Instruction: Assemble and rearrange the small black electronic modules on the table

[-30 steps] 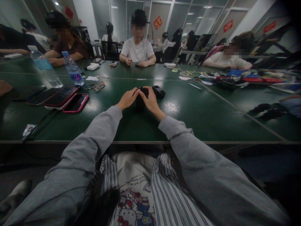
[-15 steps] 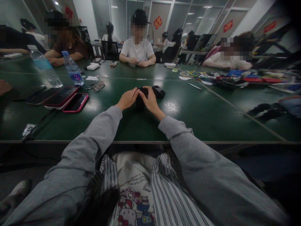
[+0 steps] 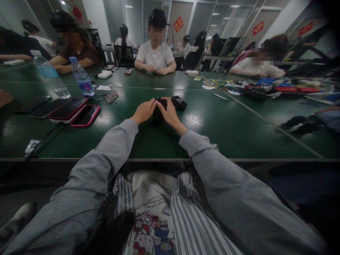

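I am looking down past a striped shirt (image 3: pixel 183 219) and two grey sleeves (image 3: pixel 106 156) stretching out over the near edge of the green table (image 3: pixel 225 134). Both hands are meeting on a small black box (image 3: pixel 158 112) standing on that table straight ahead of me: the left hand (image 3: pixel 143 111) is cupping its left side, the right hand (image 3: pixel 170 114) is wrapping its right side, and the fingertips are nearly touching over the top. Both are closing around the box, each about equally near it, so it is lying between the palms rather than off to one side; I cannot tell its long axis, since the hands are covering most of it. Just beyond and right of the box, a second black box (image 3: pixel 179 103) is sitting apart. Left of the box, phones (image 3: pixel 85 115) are lying flat, with glasses (image 3: pixel 112 97) and water bottles (image 3: pixel 81 77) farther back. Beyond the box, a person in a white shirt (image 3: pixel 155 56) is sitting at the far edge.
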`<move>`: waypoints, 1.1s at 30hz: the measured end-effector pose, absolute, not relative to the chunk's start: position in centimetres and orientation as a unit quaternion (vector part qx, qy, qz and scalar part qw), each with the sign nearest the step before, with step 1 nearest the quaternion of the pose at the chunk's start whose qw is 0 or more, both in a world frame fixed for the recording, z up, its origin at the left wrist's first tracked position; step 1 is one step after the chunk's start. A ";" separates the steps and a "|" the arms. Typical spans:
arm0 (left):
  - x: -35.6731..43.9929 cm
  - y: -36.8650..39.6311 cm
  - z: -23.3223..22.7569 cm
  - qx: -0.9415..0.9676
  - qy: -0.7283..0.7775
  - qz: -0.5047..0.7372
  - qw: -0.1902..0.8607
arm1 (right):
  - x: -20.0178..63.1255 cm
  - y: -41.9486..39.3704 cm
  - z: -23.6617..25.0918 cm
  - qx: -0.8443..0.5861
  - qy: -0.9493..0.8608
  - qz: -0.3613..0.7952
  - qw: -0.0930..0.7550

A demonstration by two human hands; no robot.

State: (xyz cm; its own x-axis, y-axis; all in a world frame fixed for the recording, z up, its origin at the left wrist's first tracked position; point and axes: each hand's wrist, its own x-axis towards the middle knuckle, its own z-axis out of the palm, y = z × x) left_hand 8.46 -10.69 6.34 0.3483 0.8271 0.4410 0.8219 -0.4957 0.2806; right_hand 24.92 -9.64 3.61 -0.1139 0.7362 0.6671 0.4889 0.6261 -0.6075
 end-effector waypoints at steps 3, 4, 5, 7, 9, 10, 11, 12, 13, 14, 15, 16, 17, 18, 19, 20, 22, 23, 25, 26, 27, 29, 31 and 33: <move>8.4 -10.7 6.2 0.822 0.499 0.274 -0.002 | 24.9 -9.6 3.6 -0.417 -0.738 0.139 0.512; 8.3 -10.7 6.2 0.822 0.499 0.275 -0.003 | 24.9 -9.6 3.6 -0.416 -0.738 0.142 0.511; 8.3 -10.7 6.2 0.822 0.498 0.276 -0.003 | 24.9 -9.6 3.6 -0.415 -0.739 0.144 0.511; 8.3 -10.6 6.1 0.822 0.498 0.274 -0.001 | 24.9 -9.6 3.6 -0.415 -0.739 0.146 0.510; 8.3 -10.5 6.0 0.823 0.498 0.273 0.000 | 24.9 -9.6 3.6 -0.416 -0.739 0.146 0.509; 8.3 -10.4 6.0 0.823 0.498 0.273 0.000 | 24.9 -9.6 3.7 -0.417 -0.739 0.146 0.509; 8.4 -10.4 6.0 0.822 0.500 0.272 -0.001 | 24.9 -9.6 3.7 -0.418 -0.738 0.145 0.509; 8.4 -10.3 5.9 0.822 0.502 0.271 -0.003 | 24.9 -9.6 3.7 -0.418 -0.738 0.145 0.509; 8.4 -10.3 5.9 0.821 0.503 0.269 -0.004 | 24.9 -9.6 3.7 -0.419 -0.739 0.145 0.508; 8.4 -10.3 5.9 0.821 0.505 0.268 -0.005 | 24.9 -9.6 3.7 -0.419 -0.739 0.145 0.507; 8.4 -10.3 5.9 0.820 0.506 0.267 -0.005 | 24.9 -9.5 3.7 -0.419 -0.740 0.146 0.506; 8.4 -10.3 6.0 0.820 0.506 0.267 -0.005 | 24.9 -9.5 3.7 -0.417 -0.740 0.146 0.507; 8.4 -10.4 6.0 0.820 0.507 0.266 -0.005 | 24.9 -9.5 3.7 -0.416 -0.740 0.146 0.508; 8.4 -10.4 6.0 0.819 0.509 0.265 -0.004 | 24.9 -9.5 3.7 -0.414 -0.741 0.146 0.508; 8.4 -10.4 6.0 0.819 0.510 0.264 -0.004 | 24.9 -9.5 3.6 -0.414 -0.740 0.146 0.509; 8.4 -10.5 6.1 0.818 0.512 0.262 -0.003 | 24.9 -9.5 3.6 -0.416 -0.740 0.146 0.509; 8.4 -10.5 6.1 0.817 0.515 0.258 -0.001 | 24.9 -9.5 3.6 -0.421 -0.738 0.146 0.507; 8.4 -10.5 6.1 0.817 0.516 0.257 0.000 | 24.9 -9.5 3.6 -0.423 -0.737 0.147 0.506; 8.4 -10.5 6.2 0.818 0.515 0.257 0.000 | 24.9 -9.6 3.7 -0.427 -0.737 0.148 0.503; 8.4 -10.6 6.2 0.818 0.514 0.258 0.000 | 24.9 -9.6 3.7 -0.427 -0.737 0.150 0.502; 8.4 -10.6 6.2 0.819 0.513 0.259 0.000 | 24.9 -9.6 3.7 -0.427 -0.738 0.151 0.501; 8.4 -10.6 6.2 0.819 0.511 0.262 0.001 | 24.9 -9.7 3.8 -0.425 -0.738 0.154 0.501; 8.5 -10.7 6.3 0.818 0.511 0.264 0.003 | 24.9 -9.7 3.8 -0.422 -0.738 0.154 0.504; 8.5 -10.8 6.3 0.817 0.512 0.265 0.008 | 24.9 -9.7 3.8 -0.421 -0.737 0.152 0.506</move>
State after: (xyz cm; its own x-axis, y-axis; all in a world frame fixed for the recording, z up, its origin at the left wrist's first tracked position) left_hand 8.47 -10.78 6.32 0.3339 0.8410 0.4256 0.8328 -0.4748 0.2848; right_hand 24.93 -9.73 3.82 -0.1333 0.7747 0.6181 0.4678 0.5990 -0.6499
